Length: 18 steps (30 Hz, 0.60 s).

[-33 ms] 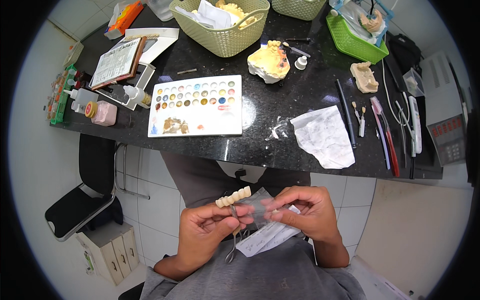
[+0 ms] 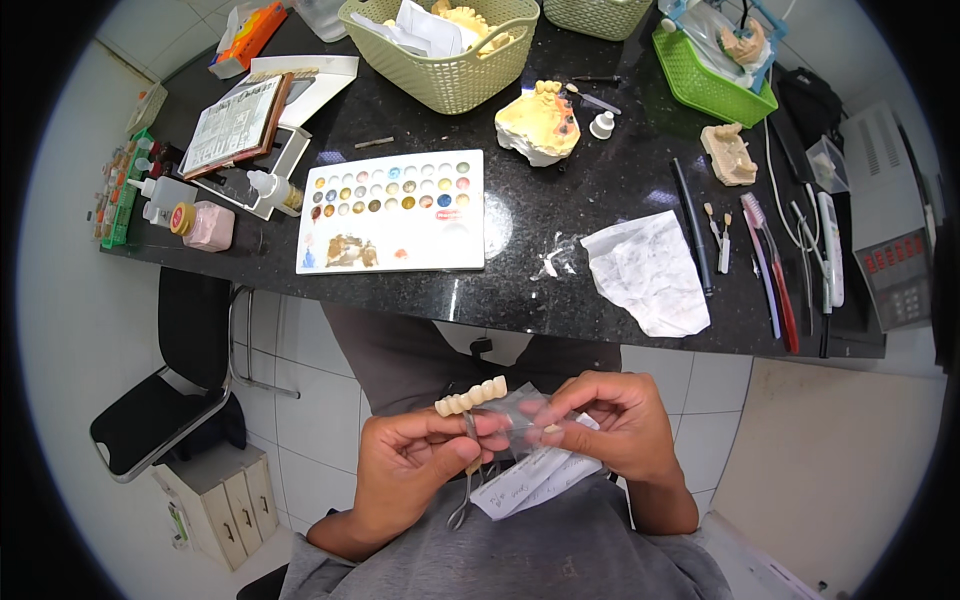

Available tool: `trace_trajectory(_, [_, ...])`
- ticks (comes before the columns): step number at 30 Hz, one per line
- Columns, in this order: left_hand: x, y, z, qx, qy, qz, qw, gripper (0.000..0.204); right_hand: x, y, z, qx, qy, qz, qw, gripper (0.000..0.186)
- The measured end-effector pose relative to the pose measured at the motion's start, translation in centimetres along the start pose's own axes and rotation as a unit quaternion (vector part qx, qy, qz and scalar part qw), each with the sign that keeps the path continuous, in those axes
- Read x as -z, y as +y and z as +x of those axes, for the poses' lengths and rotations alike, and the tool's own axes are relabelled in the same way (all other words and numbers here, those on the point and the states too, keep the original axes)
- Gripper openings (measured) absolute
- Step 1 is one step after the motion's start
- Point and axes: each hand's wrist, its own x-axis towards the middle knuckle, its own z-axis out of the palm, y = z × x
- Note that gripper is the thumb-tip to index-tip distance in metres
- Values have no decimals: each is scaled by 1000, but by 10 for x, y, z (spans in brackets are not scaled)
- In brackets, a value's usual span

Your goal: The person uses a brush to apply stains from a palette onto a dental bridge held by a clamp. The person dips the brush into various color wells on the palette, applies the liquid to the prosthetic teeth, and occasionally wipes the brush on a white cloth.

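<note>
My left hand [image 2: 420, 450] is closed round metal forceps [image 2: 463, 500] that carry a row of cream dental crowns [image 2: 472, 397], and its fingertips touch a clear plastic bag [image 2: 520, 412]. My right hand [image 2: 615, 425] pinches that bag between thumb and fingers; a small pale piece, too small to make out, shows near the thumb. Folded white paper slips [image 2: 520, 485], with handwriting on them, hang below the bag over my lap, partly hidden by my right fingers.
The black worktop [image 2: 530, 290] holds a paint palette [image 2: 390, 240], crumpled paper [image 2: 645, 270], a yellow dental model [image 2: 535, 130], baskets [image 2: 440, 80], bottles [image 2: 205, 225], brushes and slim tools [image 2: 760, 270]. A grey machine [image 2: 885, 220] stands right; a black chair [image 2: 150, 420] and cabinet [image 2: 215, 500] are left.
The crowns on the forceps have moved slightly to the right and tilted a little. The bag and paper slips have shifted slightly.
</note>
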Motion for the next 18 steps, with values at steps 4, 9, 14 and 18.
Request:
trace_trajectory(4, [8, 0, -2, 14, -53, -5, 998, 21, -1, -1, 1, 13, -9, -3, 1000, 21])
trace_trajectory(9, [8, -2, -2, -2, -62, -24, 998, 22, 3, 0, 5, 64, -41, -96, 992, 18])
trace_trajectory(14, [4, 1, -4, -33, -70, -13, 997, 28, -6, 6, 7, 74, -1, -14, 997, 20])
trace_trajectory(18, [4, 1, -3, -35, -57, -11, 998, 31, -25, 7, 5, 120, 135, 55, 982, 22])
